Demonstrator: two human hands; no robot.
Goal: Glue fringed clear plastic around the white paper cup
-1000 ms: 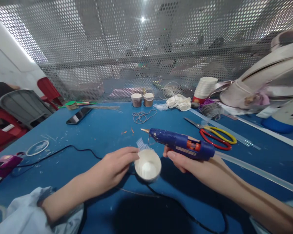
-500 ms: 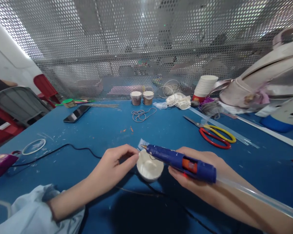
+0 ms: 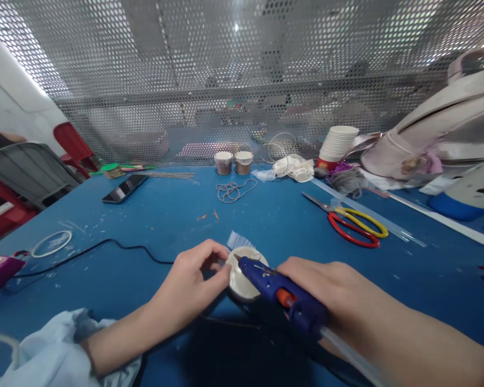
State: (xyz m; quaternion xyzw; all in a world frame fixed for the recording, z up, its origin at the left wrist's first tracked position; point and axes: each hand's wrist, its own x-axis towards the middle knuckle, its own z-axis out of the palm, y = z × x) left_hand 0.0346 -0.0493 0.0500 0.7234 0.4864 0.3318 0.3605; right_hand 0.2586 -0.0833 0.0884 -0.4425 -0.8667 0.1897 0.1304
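My left hand is closed on the left rim of a small white cup, pinching it between thumb and fingers. My right hand is wrapped round a blue hot glue gun, whose trigger is hidden. The gun's metal tip lies over the cup's opening, close to my left fingertips; whether it touches the wall I cannot tell. From the gun's rear sticks out a clear glue stick. A pale blue pleated strip shows just behind the cup.
Red and yellow scissors lie right, beside clear glue sticks. Two small tubs, grey cord and stacked paper cups are at the back. A phone and black cable lie left. A bag stands far right.
My right hand has turned the glue gun, swinging its rear down and left, and the tip has dropped from the rim to over the cup's inside. My left hand stays at the rim.
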